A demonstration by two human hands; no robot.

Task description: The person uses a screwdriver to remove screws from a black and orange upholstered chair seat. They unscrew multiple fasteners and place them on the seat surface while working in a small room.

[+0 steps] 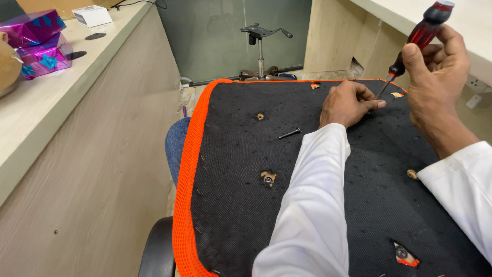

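Screwdriver (417, 38) inside right hand's (435, 77) grip

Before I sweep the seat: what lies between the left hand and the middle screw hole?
A loose black screw on the black fabric, head view.

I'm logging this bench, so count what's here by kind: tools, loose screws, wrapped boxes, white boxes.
Screwdrivers: 1, the red-handled screwdriver in the right hand
Loose screws: 1, the black screw beside the left hand
Purple wrapped boxes: 2
White boxes: 1
Total: 5
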